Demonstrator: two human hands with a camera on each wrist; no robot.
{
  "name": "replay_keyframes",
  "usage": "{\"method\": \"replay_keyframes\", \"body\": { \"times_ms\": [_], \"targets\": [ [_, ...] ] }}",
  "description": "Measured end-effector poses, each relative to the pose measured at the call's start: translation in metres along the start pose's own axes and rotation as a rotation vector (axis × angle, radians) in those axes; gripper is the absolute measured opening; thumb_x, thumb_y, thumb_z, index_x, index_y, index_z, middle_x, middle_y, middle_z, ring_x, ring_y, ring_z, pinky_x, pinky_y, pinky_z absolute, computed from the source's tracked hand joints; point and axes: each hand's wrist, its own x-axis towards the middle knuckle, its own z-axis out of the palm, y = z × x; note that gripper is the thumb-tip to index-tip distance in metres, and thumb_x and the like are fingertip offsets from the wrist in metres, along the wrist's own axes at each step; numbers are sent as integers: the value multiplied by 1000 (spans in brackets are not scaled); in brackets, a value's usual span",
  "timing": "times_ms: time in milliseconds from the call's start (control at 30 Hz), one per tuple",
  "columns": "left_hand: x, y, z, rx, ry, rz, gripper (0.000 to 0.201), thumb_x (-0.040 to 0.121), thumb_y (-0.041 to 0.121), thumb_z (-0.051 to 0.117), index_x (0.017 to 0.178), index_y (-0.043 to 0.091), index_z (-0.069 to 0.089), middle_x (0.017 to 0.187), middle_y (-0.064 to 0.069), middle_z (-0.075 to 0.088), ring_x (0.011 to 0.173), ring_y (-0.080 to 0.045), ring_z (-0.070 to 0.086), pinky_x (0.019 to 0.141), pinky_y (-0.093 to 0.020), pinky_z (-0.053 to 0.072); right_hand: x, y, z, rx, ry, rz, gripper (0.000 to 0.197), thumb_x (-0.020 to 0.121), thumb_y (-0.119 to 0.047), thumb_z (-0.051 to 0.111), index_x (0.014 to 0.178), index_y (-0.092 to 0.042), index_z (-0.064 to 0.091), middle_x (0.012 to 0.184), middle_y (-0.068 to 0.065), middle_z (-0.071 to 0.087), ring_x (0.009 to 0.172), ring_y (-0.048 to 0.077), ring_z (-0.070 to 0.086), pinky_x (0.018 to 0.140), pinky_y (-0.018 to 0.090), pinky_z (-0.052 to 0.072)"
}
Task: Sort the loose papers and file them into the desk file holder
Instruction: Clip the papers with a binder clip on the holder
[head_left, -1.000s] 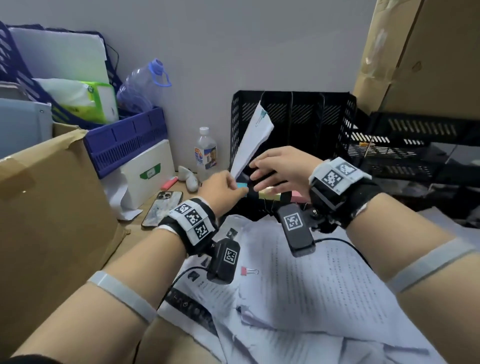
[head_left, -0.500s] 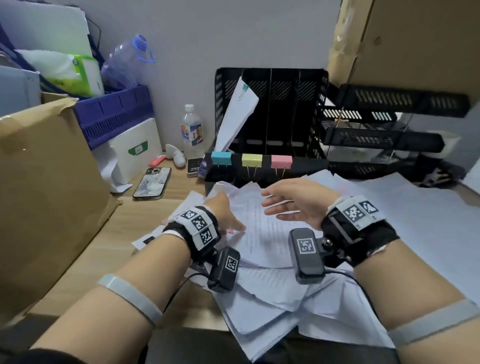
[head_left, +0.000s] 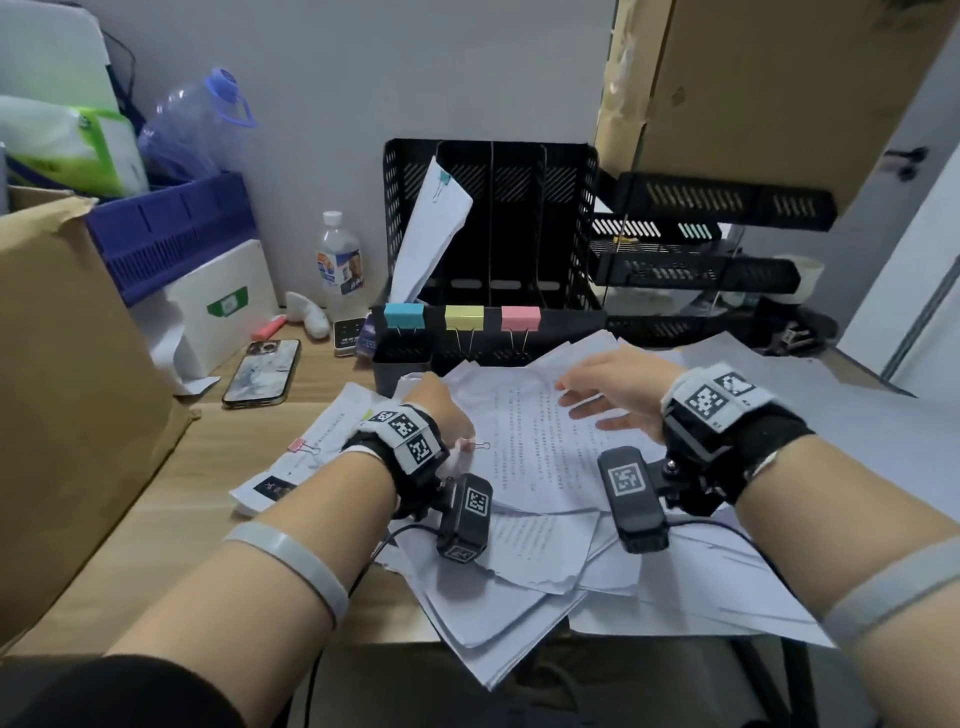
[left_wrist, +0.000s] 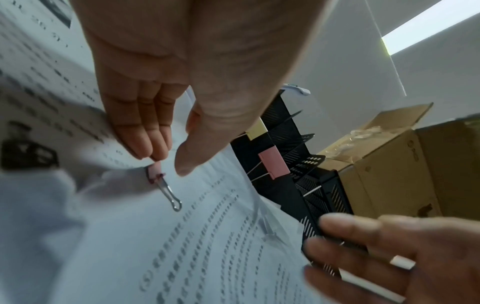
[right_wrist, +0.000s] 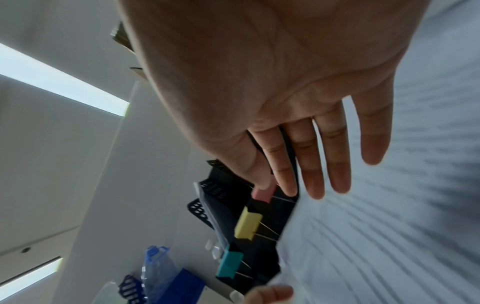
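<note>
The black mesh file holder (head_left: 566, 218) stands at the back of the desk, with teal (head_left: 404, 316), yellow (head_left: 464, 318) and pink (head_left: 520, 318) clips on its front lip. A paper bundle (head_left: 431, 234) held by a teal clip leans in its leftmost slot. Loose printed papers (head_left: 524, 467) lie heaped in front. My left hand (head_left: 441, 410) reaches down onto the heap, and its fingertips (left_wrist: 150, 150) touch a small pink binder clip (left_wrist: 154, 172) on a sheet, thumb just apart. My right hand (head_left: 608, 395) hovers flat over the papers with fingers (right_wrist: 335, 164) straight and spread, holding nothing.
A phone (head_left: 262, 371) and a water bottle (head_left: 338, 260) sit left of the holder. A big cardboard box (head_left: 67, 364) and a blue basket (head_left: 171, 234) fill the left side. Black letter trays (head_left: 691, 249) stand to the right. Another pink-clipped bundle (head_left: 311, 441) lies at the heap's left.
Both hands have dropped from the file holder's front down onto the paper heap. The teal-clipped bundle now leans in the left slot with no hand on it.
</note>
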Motion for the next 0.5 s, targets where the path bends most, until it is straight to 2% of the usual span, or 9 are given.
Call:
{"method": "replay_keyframes", "body": {
  "times_ms": [67, 100, 200, 267, 300, 367, 433, 467, 500],
  "targets": [
    [-4, 1, 0, -182, -4, 21, 36, 77, 2, 76, 108, -1, 58, 96, -15, 63, 93, -33, 70, 85, -45, 61, 6, 10, 14, -24, -16, 40, 24, 95, -28, 59, 113, -14, 68, 113, 0, 71, 106, 16, 66, 100, 41, 49],
    [-2, 0, 1, -254, -25, 12, 18, 83, -2, 71, 92, 3, 56, 84, -11, 61, 86, -30, 69, 86, -45, 61, 10, 15, 21, -27, -12, 58, 25, 95, -28, 60, 114, -13, 68, 114, 1, 70, 107, 16, 65, 99, 41, 49],
    [8, -5, 1, -508, -95, -55, 24, 90, -6, 62, 77, 10, 51, 83, -10, 61, 83, -27, 66, 90, -42, 60, 26, 33, 39, 49, 63, 105, 34, 90, -25, 65, 114, -2, 70, 110, 11, 73, 97, 20, 66, 97, 36, 50],
    [13, -8, -3, -578, -210, -109, 18, 92, -1, 61, 79, 9, 54, 85, -10, 64, 91, -25, 64, 86, -33, 56, 34, 40, 46, 132, 106, 128, 31, 86, -22, 67, 101, 5, 72, 100, 16, 73, 87, 23, 62, 104, 45, 49],
    [13, -8, -5, -553, -279, -131, 13, 93, 5, 63, 82, 7, 57, 81, -9, 68, 90, -23, 62, 81, -29, 49, 36, 40, 48, 152, 116, 133, 24, 86, -22, 67, 94, 1, 71, 93, 15, 70, 84, 23, 60, 106, 49, 48],
    [14, -8, -6, -452, -331, -124, 16, 90, 17, 71, 91, 2, 64, 78, -11, 76, 74, -19, 61, 71, -29, 44, 39, 40, 50, 196, 117, 144, 27, 86, -20, 66, 100, 2, 71, 87, 11, 62, 83, 23, 55, 108, 51, 45],
    [19, -8, -3, -214, -223, -52, 26, 87, 28, 75, 88, 3, 69, 72, -8, 76, 59, -17, 62, 63, -27, 52, 45, 41, 49, 233, 101, 137, 46, 87, -19, 65, 123, 11, 61, 90, 14, 62, 85, 22, 52, 107, 49, 47],
    [18, -7, -2, -95, -160, -14, 28, 88, 32, 75, 83, 5, 69, 63, -4, 72, 55, -16, 62, 61, -24, 53, 47, 41, 48, 242, 89, 126, 49, 88, -18, 65, 128, 9, 58, 96, 18, 68, 86, 22, 53, 102, 46, 51],
    [18, -5, 0, -20, -132, -2, 28, 88, 33, 74, 82, 6, 70, 56, -1, 66, 53, -15, 61, 59, -22, 54, 48, 42, 46, 239, 76, 127, 46, 89, -19, 65, 128, 5, 60, 105, 19, 72, 87, 22, 57, 89, 41, 56]
  ]
}}
